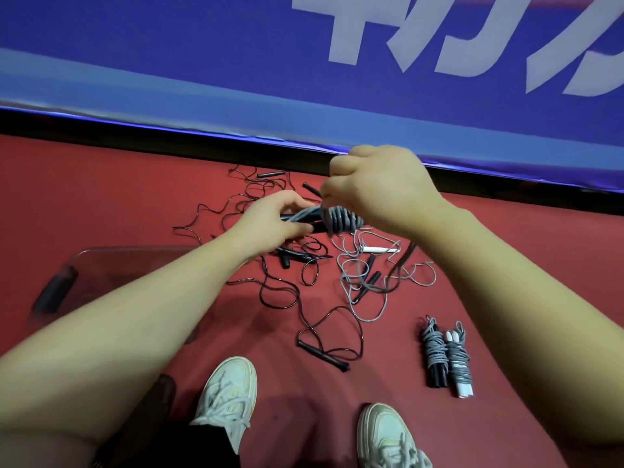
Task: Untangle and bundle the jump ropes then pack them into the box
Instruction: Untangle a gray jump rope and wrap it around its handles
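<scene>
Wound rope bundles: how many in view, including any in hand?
3. Black-handled bundle and white-handled bundle side by side on the floor, lower right; part-wound grey bundle held by left hand and right hand. Arms may hide others.

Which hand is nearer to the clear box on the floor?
Left. The left hand grips the rope bundle up and right of the box; the right hand is farther right, beyond the bundle.

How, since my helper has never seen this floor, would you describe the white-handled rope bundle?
On the red floor, just beyond and right of the person's right shoe, two wound rope bundles lie side by side. Take the right-hand bundle. Its handles are white; the neighbour has black ones.
</scene>
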{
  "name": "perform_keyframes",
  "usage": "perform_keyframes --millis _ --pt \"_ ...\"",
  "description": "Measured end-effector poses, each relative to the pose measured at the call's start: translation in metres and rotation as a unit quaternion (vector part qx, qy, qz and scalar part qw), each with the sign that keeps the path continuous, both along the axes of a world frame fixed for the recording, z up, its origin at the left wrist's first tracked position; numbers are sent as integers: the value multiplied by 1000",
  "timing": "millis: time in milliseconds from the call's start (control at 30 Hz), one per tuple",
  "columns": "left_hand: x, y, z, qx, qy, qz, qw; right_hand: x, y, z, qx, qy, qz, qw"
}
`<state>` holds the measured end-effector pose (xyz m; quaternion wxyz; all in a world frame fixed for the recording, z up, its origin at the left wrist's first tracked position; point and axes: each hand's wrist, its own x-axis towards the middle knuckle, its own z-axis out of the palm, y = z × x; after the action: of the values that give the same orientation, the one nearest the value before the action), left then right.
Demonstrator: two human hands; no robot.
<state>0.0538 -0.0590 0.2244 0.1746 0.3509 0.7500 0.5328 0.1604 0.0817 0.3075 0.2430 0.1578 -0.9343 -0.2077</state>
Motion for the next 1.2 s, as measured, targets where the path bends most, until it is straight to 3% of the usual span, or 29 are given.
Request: perform_keyframes --millis 100,200,467,700,800,900,1100,1200 --pt "6 -1 3 -15 -8 -50 999 2 13 6 -104 -13 -55 993" --pt "8 -5 7 -31 -9 -106 994 3 32 4 -227 -88 -106 964" --pt "16 -12 21 -56 -22 -211 976 5 44 -7 -440 -218 -61 869" --pt "19 -10 33 15 -51 -167 985 12 46 -51 -642 -200 -12 740" --pt "18 -7 31 51 -79 -138 986 9 43 -68 -651 -179 -70 734" --pt "15 -3 30 98 -131 -89 982 -2 29 -81 -707 -150 -96 684" --pt "-2 -5 23 140 -154 18 978 -9 16 -100 -668 -156 -123 717" --pt "-9 -8 17 139 -155 70 976 -5 12 -100 -601 -170 -167 763"
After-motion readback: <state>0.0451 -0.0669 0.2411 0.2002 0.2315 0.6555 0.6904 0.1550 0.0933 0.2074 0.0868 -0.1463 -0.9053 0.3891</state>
